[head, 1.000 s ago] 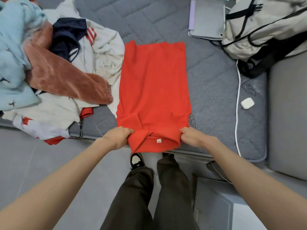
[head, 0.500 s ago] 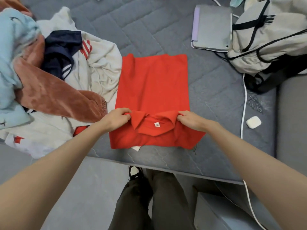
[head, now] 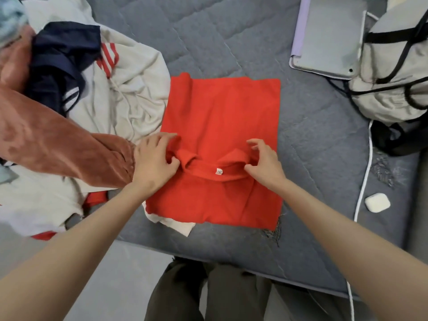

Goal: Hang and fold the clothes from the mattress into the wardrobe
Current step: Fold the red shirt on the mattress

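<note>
A red shirt (head: 220, 117) lies folded on the grey mattress (head: 231, 38), its collar end with a white label turned up over the body. My left hand (head: 154, 161) rests on the shirt's left side, with a bunch of collar fabric pinched between thumb and fingers. My right hand (head: 265, 162) sits at the collar's right side, fingers spread and lifted off the cloth, only the thumb touching it. A pile of unfolded clothes (head: 58, 112) lies to the left: a rust fleece, a navy garment and a cream sweatshirt.
A tablet in a lilac case (head: 328, 38) and a beige backpack (head: 393, 66) lie at the back right. A white cable (head: 363, 172) and a white earbud case (head: 377, 202) lie right of the shirt. The mattress edge and my legs are below.
Both hands carried the shirt's collar end up from the mattress edge and folded it over the body. My right hand has now loosened its grip.
</note>
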A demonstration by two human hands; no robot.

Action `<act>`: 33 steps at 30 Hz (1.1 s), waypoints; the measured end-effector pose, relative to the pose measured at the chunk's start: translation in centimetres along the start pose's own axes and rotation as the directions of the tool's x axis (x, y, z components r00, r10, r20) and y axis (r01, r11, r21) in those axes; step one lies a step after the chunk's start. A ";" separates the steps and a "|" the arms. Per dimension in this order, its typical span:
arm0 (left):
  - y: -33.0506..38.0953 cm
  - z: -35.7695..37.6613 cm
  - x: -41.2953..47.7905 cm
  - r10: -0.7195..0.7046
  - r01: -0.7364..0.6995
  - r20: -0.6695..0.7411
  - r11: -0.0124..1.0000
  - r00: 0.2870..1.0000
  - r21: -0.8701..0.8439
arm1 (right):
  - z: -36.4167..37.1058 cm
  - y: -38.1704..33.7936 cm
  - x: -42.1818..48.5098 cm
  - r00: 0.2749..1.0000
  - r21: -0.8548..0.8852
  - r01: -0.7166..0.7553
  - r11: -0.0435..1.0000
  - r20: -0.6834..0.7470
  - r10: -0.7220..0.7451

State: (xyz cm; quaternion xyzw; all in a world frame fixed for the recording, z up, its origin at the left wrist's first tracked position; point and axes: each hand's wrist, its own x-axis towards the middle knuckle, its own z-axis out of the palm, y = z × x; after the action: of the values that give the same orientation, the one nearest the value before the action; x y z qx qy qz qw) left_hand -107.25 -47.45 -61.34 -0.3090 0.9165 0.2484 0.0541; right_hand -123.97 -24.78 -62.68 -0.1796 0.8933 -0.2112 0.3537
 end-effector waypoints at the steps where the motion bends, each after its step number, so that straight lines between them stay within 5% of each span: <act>1: 0.1 0.1 -0.3 0.144 -0.149 0.073 0.986 0.987 0.070 | 0.1 0.0 0.0 0.998 -0.033 0.049 0.998 0.028 -0.049; 3: 0.3 0.6 -0.5 0.329 -0.392 0.283 0.897 0.901 0.207 | 0.2 0.1 0.3 0.992 -0.063 0.098 0.993 0.089 -0.092; 5: 0.4 1.4 0.0 0.333 -0.442 0.382 0.862 0.862 0.246 | 0.1 0.5 0.8 0.988 -0.076 0.112 0.991 0.116 -0.103; 11: 1.5 2.4 1.6 0.148 -0.120 0.117 0.969 0.982 -0.214 | -0.4 1.5 0.1 0.938 -0.258 0.261 0.930 0.294 -0.182; 13: 1.8 2.1 2.0 0.085 -0.065 0.083 0.974 0.993 -0.216 | 0.2 1.5 -0.4 0.956 -0.245 0.264 0.933 0.191 -0.221; 15: 1.8 1.8 2.2 0.189 -0.173 0.072 0.967 0.979 -0.188 | 0.5 1.2 -0.7 0.960 -0.193 0.276 0.941 0.016 -0.279; 18: 1.1 1.5 1.6 0.391 -0.380 0.091 0.917 0.916 -0.120 | 0.3 0.9 -1.3 0.908 -0.223 0.380 0.898 -0.097 -0.408; 21: -0.3 1.7 -0.6 0.439 -0.449 0.239 0.894 0.866 -0.017 | 0.3 1.3 -2.7 0.881 -0.330 0.442 0.834 -0.016 -0.473; 24: -1.1 2.7 -3.4 0.360 -0.473 0.440 0.862 0.822 0.179 | 1.2 1.8 -4.2 0.905 -0.395 0.425 0.814 0.187 -0.381; 27: -1.0 3.2 -5.9 0.318 -0.448 0.423 0.858 0.849 0.254 | 2.2 1.9 -5.8 0.924 -0.415 0.380 0.827 0.204 -0.322; 33: -1.5 4.1 -8.5 0.226 -0.488 0.482 0.689 0.847 0.535 | 5.3 3.2 -9.6 0.915 -0.664 0.394 0.635 0.346 -0.206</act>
State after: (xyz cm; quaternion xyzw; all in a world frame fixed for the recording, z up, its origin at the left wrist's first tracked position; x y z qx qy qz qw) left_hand -99.75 -41.86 -63.37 -0.0291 0.9591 -0.0185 0.2811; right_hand -114.20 -18.91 -62.42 -0.4748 0.8113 0.1241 0.3179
